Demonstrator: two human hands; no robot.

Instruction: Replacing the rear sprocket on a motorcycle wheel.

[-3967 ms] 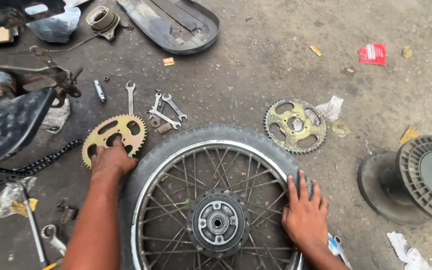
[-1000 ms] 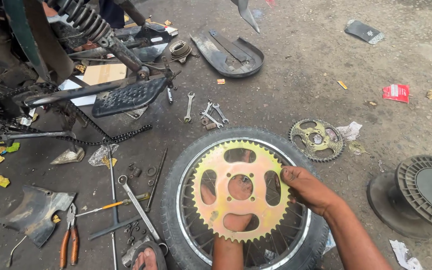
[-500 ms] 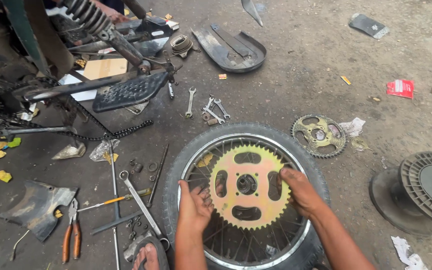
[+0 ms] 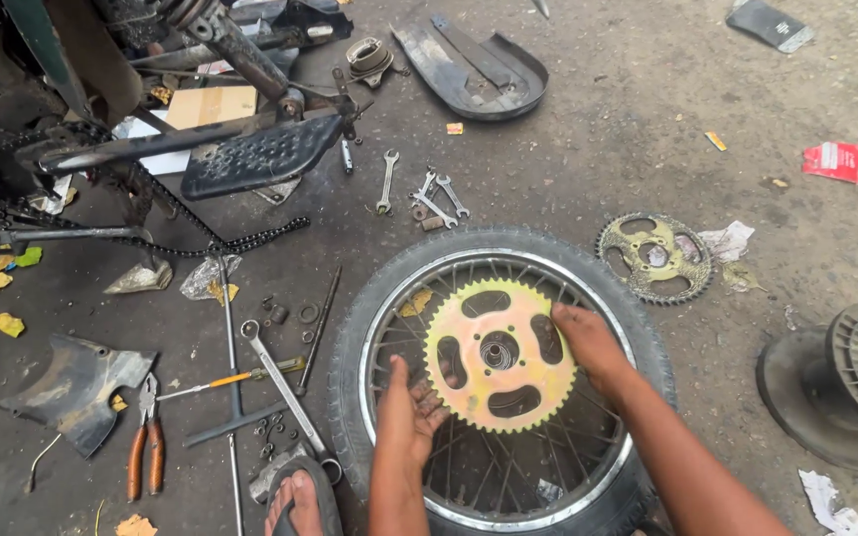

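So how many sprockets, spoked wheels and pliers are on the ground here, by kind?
Sprockets: 2, a gold one under the left hand and right hand, a worn one on the ground
Spoked wheels: 1
Pliers: 1
Total: 4

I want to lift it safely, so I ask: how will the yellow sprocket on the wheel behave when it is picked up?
The sprocket looks like a flat metal plate, so it probably stays stiff. Its large cut-outs likely make it lighter than a solid disc. The toothed rim may dig into fingers, so the left hand and right hand at its edge should grip carefully. Lying flat on the wheel, it seems unlikely to roll.
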